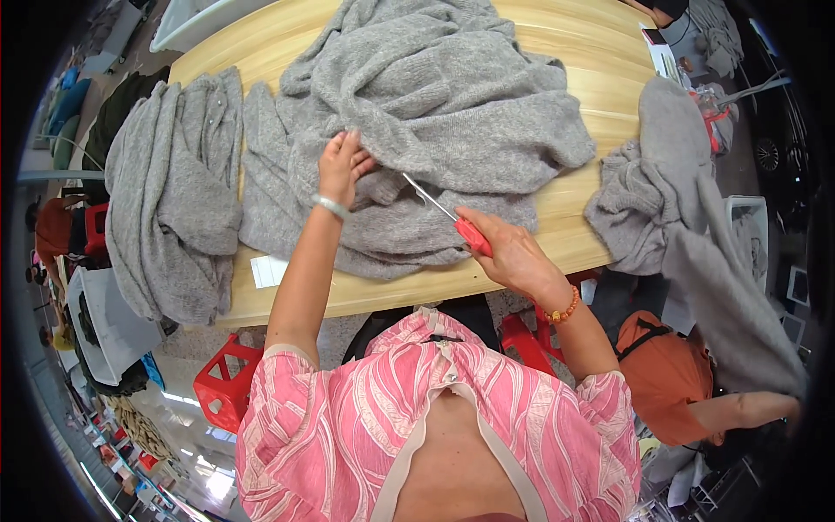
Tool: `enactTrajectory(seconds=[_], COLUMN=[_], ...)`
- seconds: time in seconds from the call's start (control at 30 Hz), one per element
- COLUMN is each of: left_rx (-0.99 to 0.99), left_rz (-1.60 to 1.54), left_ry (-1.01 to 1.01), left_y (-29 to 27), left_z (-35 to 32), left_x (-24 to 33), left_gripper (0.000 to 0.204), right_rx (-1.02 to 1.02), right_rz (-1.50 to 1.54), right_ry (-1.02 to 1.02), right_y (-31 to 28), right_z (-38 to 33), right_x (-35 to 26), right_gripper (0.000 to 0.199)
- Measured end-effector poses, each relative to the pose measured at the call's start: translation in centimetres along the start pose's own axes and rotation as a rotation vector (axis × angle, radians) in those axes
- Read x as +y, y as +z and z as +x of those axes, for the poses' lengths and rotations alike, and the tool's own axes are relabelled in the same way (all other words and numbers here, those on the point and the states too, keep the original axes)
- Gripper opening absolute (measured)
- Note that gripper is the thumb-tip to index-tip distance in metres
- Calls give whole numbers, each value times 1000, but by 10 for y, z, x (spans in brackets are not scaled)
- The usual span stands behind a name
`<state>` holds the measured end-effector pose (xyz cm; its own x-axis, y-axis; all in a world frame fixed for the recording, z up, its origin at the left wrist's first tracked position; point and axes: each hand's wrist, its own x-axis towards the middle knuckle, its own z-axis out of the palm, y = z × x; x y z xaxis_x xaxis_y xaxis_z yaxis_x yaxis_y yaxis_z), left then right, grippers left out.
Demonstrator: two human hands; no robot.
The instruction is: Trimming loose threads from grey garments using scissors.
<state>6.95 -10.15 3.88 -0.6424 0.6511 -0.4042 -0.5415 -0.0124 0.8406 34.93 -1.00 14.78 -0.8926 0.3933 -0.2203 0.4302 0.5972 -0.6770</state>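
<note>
Wooden tabletop [611,104]: grey knitwear [474,139] beneath the left hand [344,167].

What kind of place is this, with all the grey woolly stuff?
It looks like a clothing workshop, probably for knitwear. Grey knits lie heaped on a wooden table, the right hand holds a red-handled tool, and another person is nearby.

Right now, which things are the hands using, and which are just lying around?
Being used:
- grey knit heap, at the left hand
- red-handled tool, in the right hand

Lying around, untouched:
- white paper
- red stool
- left-side grey bundle
</note>
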Motion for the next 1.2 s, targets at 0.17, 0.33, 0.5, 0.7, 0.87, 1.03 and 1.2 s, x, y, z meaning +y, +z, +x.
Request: enactTrajectory(seconds=[0.17, 0.33, 0.5, 0.7, 0.87, 1.03, 1.2], left_rx=[30, -22, -93, -183, 340, 337, -318], left_rz=[-53, -32, -34, -134, -297, 844, 1497], left_ry=[-60, -1, 102, 398, 618, 910, 1079], left_y=[3, 15, 9, -12, -158, -70, 20], left_z=[45, 46, 38, 69, 105, 12, -45], left_x=[-9, -25, -20, 96, 198, 80, 4], left_gripper=[18, 14, 12, 13, 16, 44, 46], right_rx=[88, 4, -30, 307, 388, 356, 418], right_rz=[-48, -97, -70, 91, 292, 427, 468], right_ry=[-18, 90, 111, 21, 243, 375, 235], right_y=[0, -8, -6, 4, 8, 22, 41], right_z=[21, 37, 37, 23, 19, 26, 66], right_x=[-2, -12, -5, 26, 30, 59, 53], right_gripper=[49, 46, 46, 41, 34, 36, 35])
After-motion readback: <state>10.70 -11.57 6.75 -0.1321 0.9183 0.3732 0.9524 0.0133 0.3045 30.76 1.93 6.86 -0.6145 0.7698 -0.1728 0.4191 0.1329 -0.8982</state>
